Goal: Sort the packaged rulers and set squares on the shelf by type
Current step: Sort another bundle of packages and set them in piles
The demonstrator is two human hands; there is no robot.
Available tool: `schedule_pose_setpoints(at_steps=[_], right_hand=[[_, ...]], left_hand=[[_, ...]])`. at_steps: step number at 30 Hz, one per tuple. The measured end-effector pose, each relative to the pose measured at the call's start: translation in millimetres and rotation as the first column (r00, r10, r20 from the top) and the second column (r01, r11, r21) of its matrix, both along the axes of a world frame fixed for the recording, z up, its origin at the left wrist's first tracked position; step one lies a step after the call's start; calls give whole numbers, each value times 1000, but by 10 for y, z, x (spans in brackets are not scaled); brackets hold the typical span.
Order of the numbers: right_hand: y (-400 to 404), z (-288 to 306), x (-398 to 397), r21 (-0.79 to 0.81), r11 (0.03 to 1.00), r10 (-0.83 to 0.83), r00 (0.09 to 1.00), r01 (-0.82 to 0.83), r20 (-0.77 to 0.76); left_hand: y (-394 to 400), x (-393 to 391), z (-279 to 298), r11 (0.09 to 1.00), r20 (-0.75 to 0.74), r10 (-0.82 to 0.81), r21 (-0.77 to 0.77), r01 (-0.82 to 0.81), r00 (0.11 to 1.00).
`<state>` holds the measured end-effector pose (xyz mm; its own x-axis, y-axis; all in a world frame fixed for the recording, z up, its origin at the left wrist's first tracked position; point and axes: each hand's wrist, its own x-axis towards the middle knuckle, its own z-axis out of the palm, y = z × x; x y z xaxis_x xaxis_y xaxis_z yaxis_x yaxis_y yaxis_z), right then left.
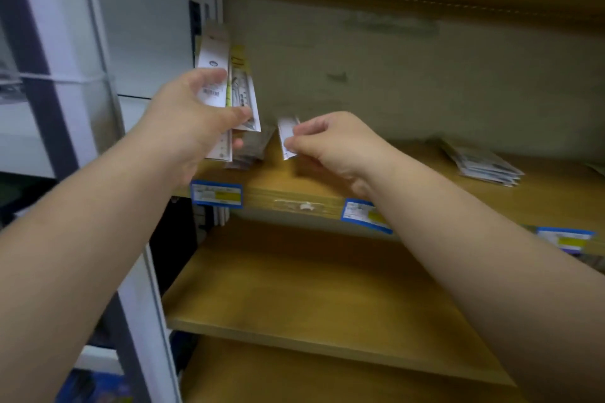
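Note:
My left hand (193,118) grips a bunch of long packaged rulers (216,56), held upright at the left end of the wooden shelf (294,186). A packaged set square (247,98) with a yellow header is in the same bunch, behind the rulers. My right hand (327,144) pinches a small white packaged ruler (286,137) just above the shelf, right of the bunch. A low stack of dark packages (255,147) lies on the shelf between my hands. Another flat stack of packages (484,162) lies at the shelf's right.
Blue and yellow price labels (216,194) sit on the shelf's front edge. A lower wooden shelf (311,298) is underneath. A white cabinet frame (98,52) stands to the left, and the shelf's back wall (393,75) is pale and scuffed.

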<state>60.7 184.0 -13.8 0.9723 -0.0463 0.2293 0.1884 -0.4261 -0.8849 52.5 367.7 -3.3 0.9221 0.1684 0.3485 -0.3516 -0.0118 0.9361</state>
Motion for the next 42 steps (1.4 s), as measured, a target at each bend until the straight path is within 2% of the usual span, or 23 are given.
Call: schedule_pose_setpoints(at_steps=[3,8,14,17,21,26,33,42], right_hand=[[350,-12,173,33,999,32,999,-31,-30],[700,-8,412,-32,999,12,998,-14,-65],[776,70,410,-355,935,-24,999,11,-31],[702,106,372,-418,908,-26,999,34,24],[506,151,285,-194,978,-56,992,76,111],[217,167,62,-40,999,18,1000,-18,-8],[-354,118,-182,210,977,-26,998,39,-63],[-1237,99,-424,217,968,-117,992,124,-47]], left_hand=[[255,42,-9,1000,0,10,15,-10,1000],[489,113,-52,999,-43,16,39,-14,999],[520,171,-129,997,-75,-35,64,39,997],[453,175,-143,996,-83,-64,53,69,994],[279,145,-144,991,-71,-125,37,128,990],[-63,89,-152,976,-43,-217,7,218,975],[-670,-13,-174,930,-39,-368,-21,368,929],[-1398,-133,-178,917,-58,-398,9,400,915]])
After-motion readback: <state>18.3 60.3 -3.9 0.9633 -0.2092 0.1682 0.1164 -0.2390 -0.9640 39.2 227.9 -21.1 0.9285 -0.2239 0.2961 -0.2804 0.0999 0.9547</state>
